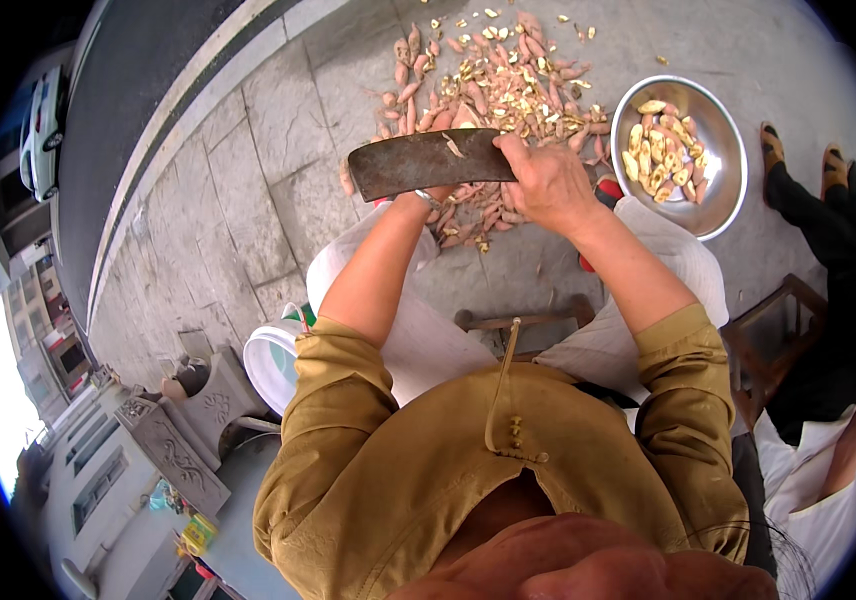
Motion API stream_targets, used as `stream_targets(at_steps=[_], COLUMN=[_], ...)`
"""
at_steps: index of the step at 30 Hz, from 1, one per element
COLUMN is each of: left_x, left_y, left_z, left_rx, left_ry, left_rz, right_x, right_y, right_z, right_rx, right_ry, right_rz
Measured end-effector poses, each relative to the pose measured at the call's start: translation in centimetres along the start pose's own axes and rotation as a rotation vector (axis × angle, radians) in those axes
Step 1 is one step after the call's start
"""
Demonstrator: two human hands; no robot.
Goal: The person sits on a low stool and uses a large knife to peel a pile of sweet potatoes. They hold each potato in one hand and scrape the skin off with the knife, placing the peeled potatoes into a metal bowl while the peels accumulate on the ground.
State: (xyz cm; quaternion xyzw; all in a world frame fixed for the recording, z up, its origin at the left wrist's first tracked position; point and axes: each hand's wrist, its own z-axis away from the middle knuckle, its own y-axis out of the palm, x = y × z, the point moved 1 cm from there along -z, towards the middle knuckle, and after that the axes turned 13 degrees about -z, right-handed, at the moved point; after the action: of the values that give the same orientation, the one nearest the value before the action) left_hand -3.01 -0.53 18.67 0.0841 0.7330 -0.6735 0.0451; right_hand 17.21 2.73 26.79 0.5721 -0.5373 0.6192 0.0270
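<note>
A wide, dark metal cleaver (413, 165) lies crosswise over the sweet potato pile, with a pale scrap stuck to its blade. My right hand (552, 184) grips the cleaver at its right end, the thumb on the blade's corner. Beneath the blade, my left hand (439, 193) is mostly hidden; only the wrist area with a silver-coloured band shows, so whether it holds anything is unclear. Just past the blade's upper edge, a larger pinkish sweet potato (465, 116) shows. Whole pink sweet potatoes and yellow cut scraps (529, 105) lie heaped on the pavement.
A steel basin (732, 184) with trimmed sweet potatoes (660, 157) stands to the right. Beyond it sits another person in black trousers (810, 225). A white bucket (267, 367) is by my left leg. Further left are a kerb (173, 82), a road and a parked car (44, 135).
</note>
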Motion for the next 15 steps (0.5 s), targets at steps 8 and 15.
stream_targets(at_steps=[8,15], left_x=[1.2,-3.2], left_y=[1.7,-4.2], left_z=[1.2,-0.5], left_rx=[0.18,0.136], left_ry=[-0.19,-0.168], left_rz=[0.616,0.489], right_x=[-1.9,-3.3], right_y=[1.7,-0.1], right_z=[-0.5,-1.2], right_rx=[0.041,0.129], right_ry=[0.132,0.516], right_rz=[0.063,0.002])
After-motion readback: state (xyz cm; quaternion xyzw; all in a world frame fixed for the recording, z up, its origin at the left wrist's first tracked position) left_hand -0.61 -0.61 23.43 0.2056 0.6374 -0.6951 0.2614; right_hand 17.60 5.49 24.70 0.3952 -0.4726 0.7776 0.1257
